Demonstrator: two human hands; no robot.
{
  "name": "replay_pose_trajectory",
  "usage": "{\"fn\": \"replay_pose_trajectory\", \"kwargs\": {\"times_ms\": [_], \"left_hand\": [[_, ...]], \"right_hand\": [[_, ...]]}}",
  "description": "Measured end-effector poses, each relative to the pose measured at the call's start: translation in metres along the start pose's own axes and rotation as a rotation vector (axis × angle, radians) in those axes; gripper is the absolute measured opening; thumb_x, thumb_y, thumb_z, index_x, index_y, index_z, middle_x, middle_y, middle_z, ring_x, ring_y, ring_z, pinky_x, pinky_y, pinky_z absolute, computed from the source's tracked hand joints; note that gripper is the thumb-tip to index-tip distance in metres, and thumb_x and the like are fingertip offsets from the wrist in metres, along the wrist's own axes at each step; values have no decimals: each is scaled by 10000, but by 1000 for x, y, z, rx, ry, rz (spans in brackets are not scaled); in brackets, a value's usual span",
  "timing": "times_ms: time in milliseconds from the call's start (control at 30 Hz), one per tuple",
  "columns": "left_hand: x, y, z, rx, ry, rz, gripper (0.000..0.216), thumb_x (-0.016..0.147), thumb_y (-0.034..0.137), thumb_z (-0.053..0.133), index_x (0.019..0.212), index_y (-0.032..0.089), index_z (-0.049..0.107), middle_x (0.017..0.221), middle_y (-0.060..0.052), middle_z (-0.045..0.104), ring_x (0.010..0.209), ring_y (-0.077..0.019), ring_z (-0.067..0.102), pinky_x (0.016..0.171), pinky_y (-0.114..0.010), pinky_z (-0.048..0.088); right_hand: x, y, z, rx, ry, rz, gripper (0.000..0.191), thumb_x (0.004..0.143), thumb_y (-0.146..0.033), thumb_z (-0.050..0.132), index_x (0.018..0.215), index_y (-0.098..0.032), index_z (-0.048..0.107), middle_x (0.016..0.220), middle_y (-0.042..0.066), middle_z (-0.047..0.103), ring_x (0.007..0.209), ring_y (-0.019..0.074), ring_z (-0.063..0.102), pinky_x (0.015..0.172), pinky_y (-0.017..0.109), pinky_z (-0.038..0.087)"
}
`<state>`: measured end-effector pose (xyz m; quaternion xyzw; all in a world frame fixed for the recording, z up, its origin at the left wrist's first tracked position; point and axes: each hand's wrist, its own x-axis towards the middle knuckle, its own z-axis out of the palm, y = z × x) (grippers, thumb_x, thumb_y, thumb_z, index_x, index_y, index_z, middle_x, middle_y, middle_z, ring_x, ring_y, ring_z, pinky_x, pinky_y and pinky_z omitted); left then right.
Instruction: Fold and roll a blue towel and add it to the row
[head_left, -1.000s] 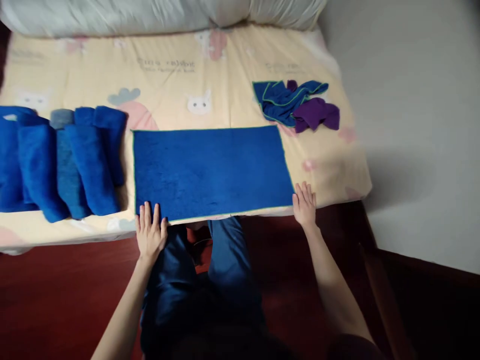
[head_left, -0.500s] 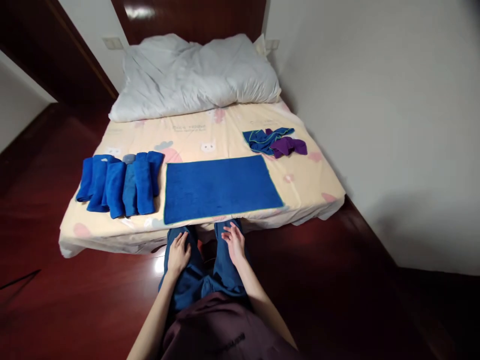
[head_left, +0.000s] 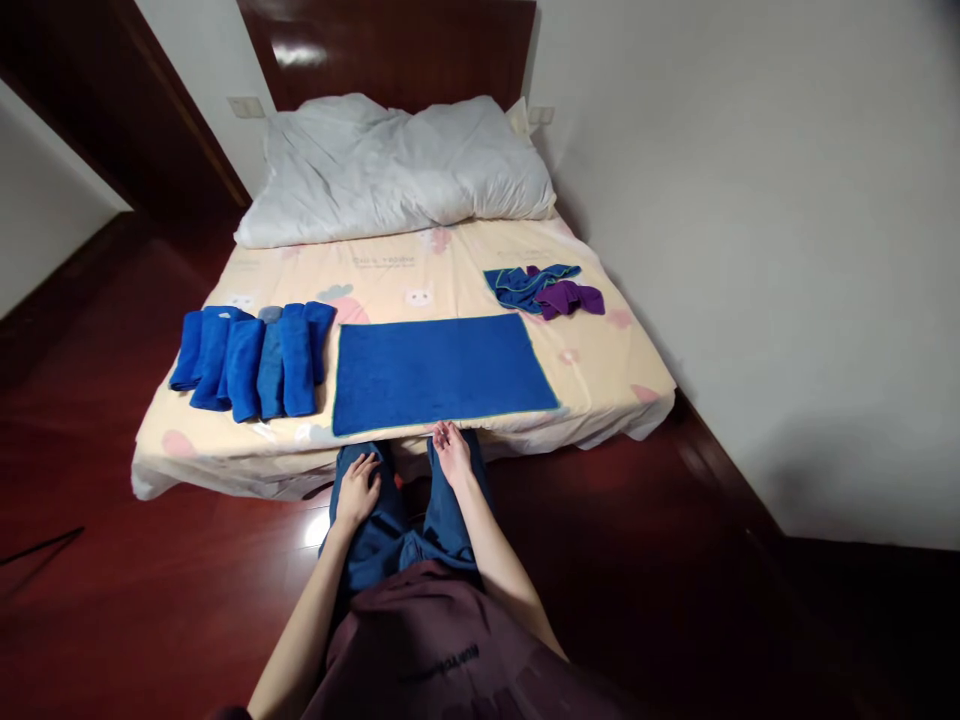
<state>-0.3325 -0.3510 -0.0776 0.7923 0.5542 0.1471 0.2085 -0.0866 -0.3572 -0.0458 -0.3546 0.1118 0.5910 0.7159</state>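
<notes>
A blue towel (head_left: 442,370) with a thin green edge lies spread flat near the front of the bed. My left hand (head_left: 358,490) rests on my left thigh, its fingers loosely apart and holding nothing. Just short of the towel's near edge is my right hand (head_left: 452,455), palm partly turned up, fingers slightly bent and nothing visible in them. Left of the flat towel sits a row of several rolled blue towels (head_left: 241,370). To its upper right are a crumpled blue towel (head_left: 517,290) with green trim and a purple cloth (head_left: 570,298), heaped together.
The bed (head_left: 405,285) has a pale yellow printed sheet. A white quilt (head_left: 390,175) is bunched at the far end, before a dark wooden headboard (head_left: 405,55). A white wall (head_left: 750,250) runs along the right, with dark red floor (head_left: 187,590) around the bed.
My right hand has moved forward and slightly left, towards the bed's edge. My left hand stays on my thigh. The view has tilted slightly; the towels lie as before.
</notes>
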Motion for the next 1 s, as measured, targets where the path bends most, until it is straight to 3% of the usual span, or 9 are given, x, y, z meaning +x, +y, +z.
{"fn": "replay_pose_trajectory", "kwargs": {"times_ms": [200, 367, 467, 533, 633, 767, 900, 1000], "left_hand": [[2, 10, -6, 19, -19, -18, 394, 929, 290, 451, 1167, 163, 738, 1443, -122, 641, 1461, -321, 487, 1221, -517, 414], [3, 16, -10, 45, -50, -11, 371, 925, 299, 466, 1137, 193, 751, 1410, -92, 669, 1456, -346, 481, 1199, -545, 428], [16, 21, -19, 36, -143, 21, 388, 955, 326, 436, 1151, 205, 748, 1278, -93, 735, 1316, -330, 601, 1126, -508, 498], [40, 28, -31, 16, -187, 62, 416, 983, 344, 396, 1164, 201, 742, 1171, -99, 761, 1169, -300, 672, 1067, -467, 536], [108, 47, -52, 21, -157, 185, 420, 1000, 340, 377, 1132, 195, 748, 1128, -94, 764, 1116, -283, 663, 1064, -446, 527], [247, 83, -68, 80, -138, 339, 403, 994, 295, 400, 1164, 174, 745, 1179, -96, 753, 1123, -263, 641, 1095, -442, 492], [381, 117, -50, 239, -189, 314, 400, 955, 208, 441, 1213, 126, 736, 1252, -152, 723, 1206, -304, 602, 1089, -489, 467], [446, 130, -18, 314, -244, 269, 424, 927, 155, 481, 1290, 96, 693, 1225, -189, 716, 1251, -340, 557, 1102, -531, 430]], "right_hand": [[9, -2, 12, 72, 64, 60, 80, 932, -154, 706, 890, -171, 641, 802, 2, 730, 689, 83, 690, 609, 154, 563], [16, 6, 23, 19, 181, -4, 161, 900, -231, 773, 877, -185, 621, 851, 19, 763, 706, 102, 702, 624, 183, 572], [23, 10, 26, 35, 266, -4, 132, 908, -219, 752, 882, -185, 627, 855, 30, 768, 703, 110, 699, 660, 208, 588], [27, 11, 24, 51, 291, 0, 106, 916, -202, 723, 878, -184, 626, 835, 27, 757, 706, 115, 700, 693, 227, 602], [31, 12, 18, 59, 290, -9, 82, 935, -204, 673, 871, -180, 627, 816, 20, 729, 747, 120, 709, 780, 256, 623], [34, 12, 15, -28, 347, 6, 108, 937, -251, 650, 851, -193, 619, 825, 16, 705, 794, 126, 713, 865, 279, 625], [38, 13, 11, -44, 415, 44, 81, 907, -272, 657, 870, -207, 629, 845, 9, 698, 787, 117, 701, 833, 246, 610], [40, 16, 4, -120, 395, 25, 178, 866, -368, 725, 921, -227, 631, 839, -12, 673, 705, 106, 650, 736, 236, 591]]}}
